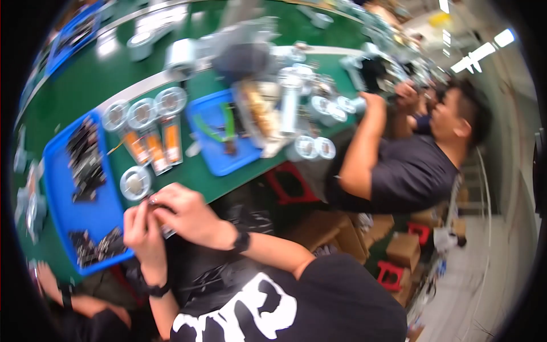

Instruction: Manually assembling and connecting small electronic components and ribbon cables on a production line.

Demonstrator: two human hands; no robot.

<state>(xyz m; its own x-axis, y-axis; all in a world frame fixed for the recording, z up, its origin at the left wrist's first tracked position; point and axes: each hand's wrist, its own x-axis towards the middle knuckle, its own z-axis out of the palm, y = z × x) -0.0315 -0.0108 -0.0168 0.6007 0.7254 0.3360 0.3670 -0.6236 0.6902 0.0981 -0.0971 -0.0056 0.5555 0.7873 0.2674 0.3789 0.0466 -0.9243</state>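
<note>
My left hand (143, 235) and my right hand (185, 210) meet at the table's near edge, fingertips pinched together. A small dark piece with a shiny spot sits between them, too blurred and covered to name. Just beyond the fingers lies a round white part (135, 182) with a pale centre. Past it, three white devices (142, 115) with round heads and orange-filled handles lie side by side. Left of my hands a large blue tray (94, 225) holds a heap of black small parts (85, 159) and a second pile (97, 248) near its front edge.
A smaller blue tray (228, 162) carries green-handled pliers (229, 122). A clear bag of yellowish parts (256, 111) and several white cylinders (289, 97) stand to its right. A co-worker (410, 154) works at the right; another person's hand (48, 279) shows at lower left. Cardboard boxes (404, 251) stand on the floor.
</note>
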